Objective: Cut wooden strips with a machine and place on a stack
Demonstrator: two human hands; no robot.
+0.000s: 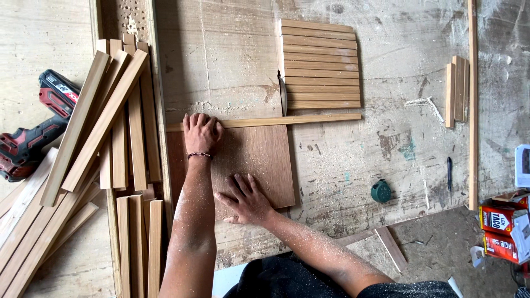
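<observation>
Plywood panel point(259, 160), a brown square dusted with sawdust, is seen lying flat on the worn tabletop point(353, 165), and nearest the body it is pressed by the right hand point(247, 200), which is spread wide and flat with nothing held. Farther on, the left hand point(201, 132) is laid with fingers curled over the near end of a thin wooden strip point(276, 121) set along the panel's far edge. Beyond the strip a slatted wood panel point(320, 65) is found, while loose wooden slats point(118, 127) and a red power drill point(33, 127) are kept well apart at the left.
</observation>
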